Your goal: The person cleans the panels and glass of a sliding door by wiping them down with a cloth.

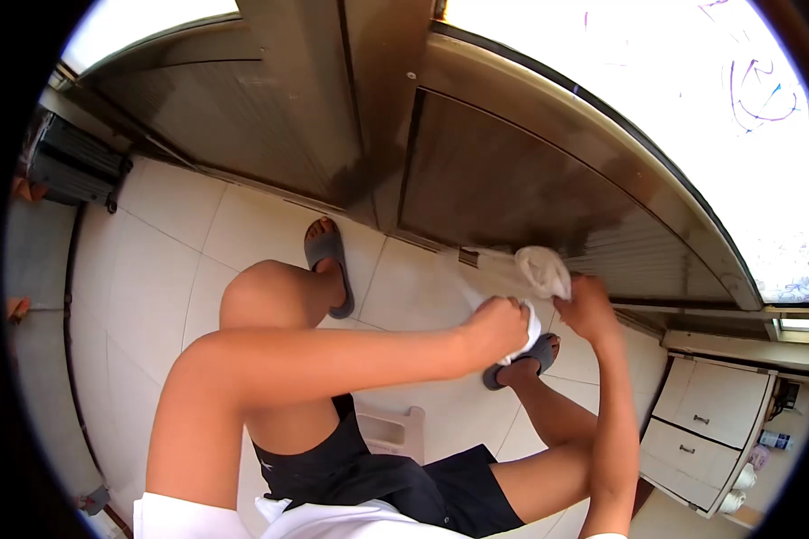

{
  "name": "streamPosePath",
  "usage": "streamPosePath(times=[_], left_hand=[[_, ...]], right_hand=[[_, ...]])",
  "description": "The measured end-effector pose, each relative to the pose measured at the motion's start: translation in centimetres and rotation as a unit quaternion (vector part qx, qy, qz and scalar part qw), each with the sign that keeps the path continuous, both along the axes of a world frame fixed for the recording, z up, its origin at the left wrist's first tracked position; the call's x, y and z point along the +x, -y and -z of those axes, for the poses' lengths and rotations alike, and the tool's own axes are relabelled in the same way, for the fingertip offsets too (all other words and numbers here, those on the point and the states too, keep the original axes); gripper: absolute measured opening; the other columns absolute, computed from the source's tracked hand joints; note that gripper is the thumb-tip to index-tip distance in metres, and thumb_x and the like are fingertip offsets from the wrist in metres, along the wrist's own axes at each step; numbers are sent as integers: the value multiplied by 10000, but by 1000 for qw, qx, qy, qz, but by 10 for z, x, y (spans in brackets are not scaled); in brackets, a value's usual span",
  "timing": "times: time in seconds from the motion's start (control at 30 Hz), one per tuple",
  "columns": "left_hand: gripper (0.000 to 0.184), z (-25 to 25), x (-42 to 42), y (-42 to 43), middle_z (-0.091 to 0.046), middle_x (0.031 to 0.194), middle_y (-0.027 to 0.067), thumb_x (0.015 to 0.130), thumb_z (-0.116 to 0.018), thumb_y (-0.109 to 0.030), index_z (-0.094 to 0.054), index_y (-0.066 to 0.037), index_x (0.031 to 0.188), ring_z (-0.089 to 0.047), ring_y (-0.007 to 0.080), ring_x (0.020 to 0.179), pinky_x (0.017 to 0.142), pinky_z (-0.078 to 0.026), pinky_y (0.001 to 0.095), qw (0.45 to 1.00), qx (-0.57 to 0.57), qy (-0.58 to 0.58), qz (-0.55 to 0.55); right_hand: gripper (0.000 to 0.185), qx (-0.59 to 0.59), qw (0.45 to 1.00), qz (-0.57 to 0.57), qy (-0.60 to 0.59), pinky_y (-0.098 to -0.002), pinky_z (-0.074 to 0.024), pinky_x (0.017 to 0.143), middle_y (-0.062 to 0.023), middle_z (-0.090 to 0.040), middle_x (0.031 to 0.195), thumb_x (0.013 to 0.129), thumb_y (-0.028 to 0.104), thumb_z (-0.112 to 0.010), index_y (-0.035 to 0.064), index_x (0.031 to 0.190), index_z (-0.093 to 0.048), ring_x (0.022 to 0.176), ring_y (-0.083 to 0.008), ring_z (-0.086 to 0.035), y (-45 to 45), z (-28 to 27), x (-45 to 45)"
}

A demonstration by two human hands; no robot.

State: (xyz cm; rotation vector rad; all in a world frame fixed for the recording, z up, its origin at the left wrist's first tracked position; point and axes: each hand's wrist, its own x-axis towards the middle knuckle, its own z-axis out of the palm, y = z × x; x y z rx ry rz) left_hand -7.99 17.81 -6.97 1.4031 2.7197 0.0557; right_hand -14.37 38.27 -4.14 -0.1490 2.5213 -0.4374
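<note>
A white cloth (542, 272) is bunched and partly blurred in front of the brown panelled door (503, 171). My left hand (496, 333) is closed in a fist around a white part of the cloth, which shows beside the knuckles. To its right, my right hand (588, 309) pinches the twisted end of the cloth. Whether the white parts at the two hands are one piece cannot be made out. Both hands are above my right foot, which wears a grey slipper (541, 354).
I sit on a light plastic stool (413, 434) on a tiled floor (153, 269). A white drawer cabinet (706, 427) stands at the right, with small items on shelves beside it. A dark ribbed object (74, 160) is at the upper left. Frosted glass (692, 108) tops the door.
</note>
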Motion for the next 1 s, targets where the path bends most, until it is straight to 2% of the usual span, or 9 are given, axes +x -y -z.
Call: streamPosePath(times=[0.1,0.23,0.33,0.47,0.57,0.63,0.7,0.83,1.0], left_hand=[[212,-1,-9,8,-690,930,105,659,-765,-177,-744,-55,831,-671,240,893,641,-528,344,997,-52,22,46],[250,-2,3,16,-739,914,116,635,-787,-177,-754,-68,858,-718,261,883,674,-547,392,955,-109,249,116],[294,9,36,16,-753,959,120,661,-798,-192,-765,-77,929,-725,284,920,728,-561,403,887,-186,356,225],[282,36,52,13,-754,1051,73,745,-761,-190,-769,-112,1016,-720,248,964,754,-563,390,908,-249,298,159],[247,29,10,2,-746,1063,66,773,-730,-193,-764,-131,1009,-692,228,1027,774,-548,392,935,-268,233,0],[188,27,-32,15,-691,917,67,740,-730,-186,-734,-98,906,-658,204,885,610,-524,366,997,-23,-66,-37],[212,-23,-72,26,-666,892,81,702,-749,-166,-706,-60,880,-643,202,867,582,-517,339,973,86,-174,-129],[231,-51,-71,46,-686,872,78,669,-781,-155,-702,-62,865,-676,216,835,617,-514,349,997,-17,-14,-79],[182,20,-4,25,-731,851,22,732,-752,-188,-757,-122,902,-698,214,761,567,-503,381,962,-227,78,129]], right_hand=[[261,141,978,-138,64,-486,-512,927,-235,-684,1054,758,150,-696,-5,967,-698,1080,-404,-628,7,24,25],[392,95,949,-245,175,-458,-534,930,-202,-694,1109,669,128,-716,49,1053,-707,1076,-392,-649,45,74,79],[576,45,892,-357,275,-420,-528,965,-169,-706,1140,756,553,-678,119,1134,-713,1095,-356,-658,79,110,136],[469,-70,894,-369,245,-407,-524,951,-144,-708,1159,780,453,-689,145,1133,-709,1088,-347,-659,67,161,167],[453,-94,949,-243,179,-439,-512,942,-170,-701,1163,782,355,-694,112,1164,-689,1073,-368,-655,58,127,103],[399,-60,988,-142,28,-458,-510,908,-197,-683,1137,791,255,-714,58,1135,-669,1051,-377,-647,9,126,57],[362,9,988,-45,-144,-485,-507,862,-220,-670,1043,787,223,-751,15,1071,-666,996,-405,-635,-13,66,18],[321,62,985,-77,-138,-484,-514,817,-243,-676,959,749,194,-789,-26,951,-671,950,-428,-639,-14,23,22],[200,37,954,-297,26,-473,-540,825,-210,-703,918,723,138,-741,-5,850,-685,896,-404,-673,41,73,93]])
